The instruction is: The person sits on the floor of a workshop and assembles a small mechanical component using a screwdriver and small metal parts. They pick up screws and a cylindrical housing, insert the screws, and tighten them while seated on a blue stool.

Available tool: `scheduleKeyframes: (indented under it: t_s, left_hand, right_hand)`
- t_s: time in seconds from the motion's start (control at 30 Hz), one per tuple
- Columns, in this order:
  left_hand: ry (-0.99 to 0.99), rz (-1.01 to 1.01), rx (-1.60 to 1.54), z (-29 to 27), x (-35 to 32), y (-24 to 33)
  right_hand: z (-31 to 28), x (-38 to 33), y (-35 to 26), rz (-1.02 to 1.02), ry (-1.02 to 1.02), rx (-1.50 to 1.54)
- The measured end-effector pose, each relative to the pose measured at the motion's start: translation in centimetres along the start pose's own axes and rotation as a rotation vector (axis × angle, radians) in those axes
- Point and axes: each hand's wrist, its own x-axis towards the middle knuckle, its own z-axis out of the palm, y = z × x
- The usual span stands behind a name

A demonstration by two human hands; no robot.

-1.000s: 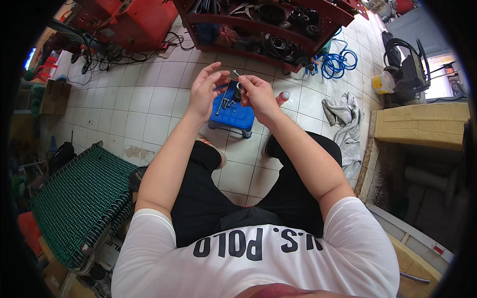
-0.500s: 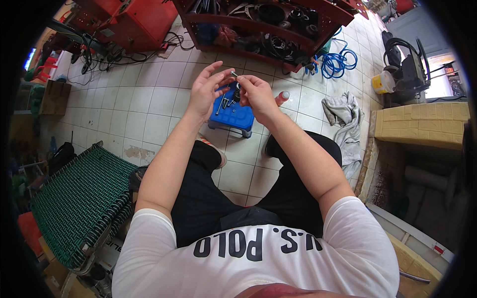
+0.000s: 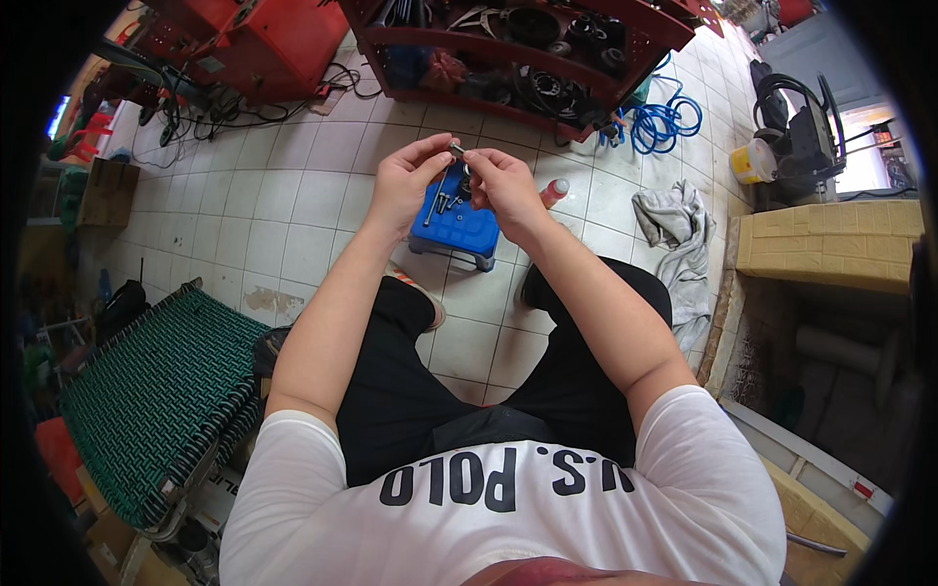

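Note:
Above a low blue stool (image 3: 454, 232), a small shiny bolt (image 3: 457, 149) is pinched between my two hands. My left hand (image 3: 408, 176) has its thumb and fingertips closed at the bolt's left end. My right hand (image 3: 502, 182) grips the other end between thumb and forefinger, the remaining fingers curled. Fingertips cover much of the bolt. On the stool top lie several loose metal bolts (image 3: 443, 203) and a long thin metal rod or tool (image 3: 431, 209). A dark round part (image 3: 466, 182) is partly hidden behind my right hand.
A bottle of red liquid (image 3: 556, 191) stands just right of the stool. Ahead is a red parts cart (image 3: 489, 49). Blue hose (image 3: 667, 122) and a grey cloth (image 3: 677, 220) lie on the tiled floor at right. A green woven chair (image 3: 161, 391) is at left.
My left hand, open with fingers spread before, has closed its thumb and fingertips on the bolt. My right hand has stayed nearly in place, still gripping it.

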Motion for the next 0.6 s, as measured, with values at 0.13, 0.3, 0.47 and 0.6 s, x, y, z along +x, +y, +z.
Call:
scheduleKeyframes:
  t_s: [0.13, 0.3, 0.47, 0.6]
  left_hand:
    - [0.067, 0.012, 0.035, 0.33, -0.24, 0.19]
    - [0.170, 0.102, 0.123, 0.24, -0.05, -0.10]
    - [0.189, 0.169, 0.189, 0.25, -0.15, -0.29]
    - [0.119, 0.242, 0.149, 0.41, 0.01, -0.62]
  right_hand:
    - [-0.07, 0.05, 0.33, -0.004, -0.006, -0.039]
    - [0.13, -0.04, 0.19, -0.022, -0.033, -0.057]
    - [0.21, -0.23, 0.26, -0.032, -0.038, -0.069]
    - [-0.01, -0.15, 0.30, -0.024, -0.036, -0.026]
